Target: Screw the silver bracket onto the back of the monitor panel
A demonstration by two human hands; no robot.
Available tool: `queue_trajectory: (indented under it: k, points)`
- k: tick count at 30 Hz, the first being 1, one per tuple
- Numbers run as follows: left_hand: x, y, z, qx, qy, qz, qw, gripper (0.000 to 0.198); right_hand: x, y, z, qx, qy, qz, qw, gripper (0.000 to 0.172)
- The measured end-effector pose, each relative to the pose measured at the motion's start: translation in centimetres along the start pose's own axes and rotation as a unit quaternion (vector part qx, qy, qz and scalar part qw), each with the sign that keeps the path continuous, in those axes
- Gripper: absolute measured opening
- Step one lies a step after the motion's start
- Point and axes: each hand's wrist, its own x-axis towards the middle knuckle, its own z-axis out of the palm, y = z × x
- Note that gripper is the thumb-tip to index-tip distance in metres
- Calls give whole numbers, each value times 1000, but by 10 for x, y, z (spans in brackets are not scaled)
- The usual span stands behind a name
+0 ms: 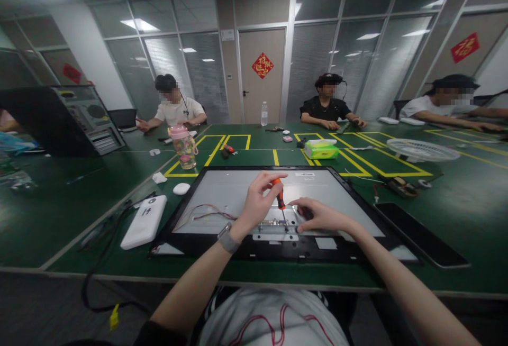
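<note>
A monitor panel (222, 192) lies back-side up on the green table (59, 214) in front of me, in a black frame. My left hand (257, 200) is closed around the orange-handled screwdriver (280, 193), held upright with its tip on a metal bracket (273, 225) near the panel's front edge. My right hand (317, 215) rests on the panel just right of the screwdriver, fingers pinched by the bracket; what they hold, if anything, is too small to make out. Thin red and white wires (202, 211) run across the panel to the left.
A white box (143, 221) and black cable lie left of the panel, a dark flat panel (420, 234) right. Beyond stand a pink-lidded bottle (183, 147), a green tissue box (321, 150), a white fan (420, 150) and a computer case (67, 121). Three people sit across the table.
</note>
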Motion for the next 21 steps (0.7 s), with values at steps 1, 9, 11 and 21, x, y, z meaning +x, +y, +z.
queue_trajectory:
  k: [1, 9, 11, 21]
  points:
    - [0, -1, 0, 3, 6, 4, 1000, 24, 0, 1, 0, 0, 1, -2, 1000, 69]
    - [3, 4, -2, -87, -30, -35, 995, 31, 0, -2, -1, 1, -10, -3, 1000, 71]
    - [3, 4, -3, -89, -25, -36, 995, 28, 1, -2, -1, -1, -9, -6, 1000, 71]
    - [3, -4, 0, -132, -25, -73, 988, 32, 1, -1, -1, 7, -8, -2, 1000, 73]
